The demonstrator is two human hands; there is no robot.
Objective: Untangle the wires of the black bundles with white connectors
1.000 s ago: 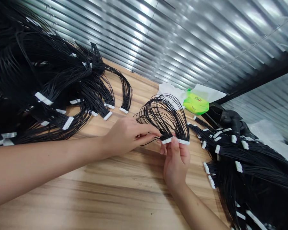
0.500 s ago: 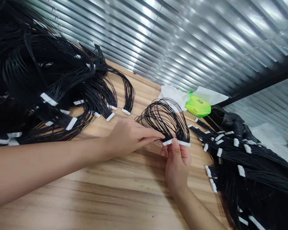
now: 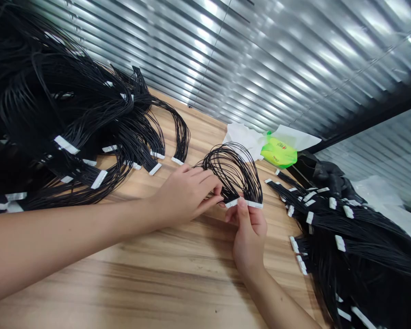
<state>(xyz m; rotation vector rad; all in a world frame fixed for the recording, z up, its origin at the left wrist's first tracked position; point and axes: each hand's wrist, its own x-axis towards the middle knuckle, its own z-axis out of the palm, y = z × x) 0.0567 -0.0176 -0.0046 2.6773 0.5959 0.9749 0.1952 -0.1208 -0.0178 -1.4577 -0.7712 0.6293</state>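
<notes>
Black wire everywhere on this wood-grain table, lol: a big left pile, a big right pile, and one bundle of black wires up off the table in my hands, between the two. That bundle arches over in a loop, with its ends in a white connector strip. My right hand is pinched closed on the strip, thumb in front and fingers behind. My left hand sits just beside it with the fingers curled in at the wires, but I honestly can't tell from this view whether that's a firm hold or just a touch. As for how far along things are, I can't say from here: both piles are big, white connectors poke out all over them, and I can't tell whether either pile is finished or how many bundles there are. Past my hands there's a crumpled white tissue, a green packet, a black bag and a ribbed metal wall.
</notes>
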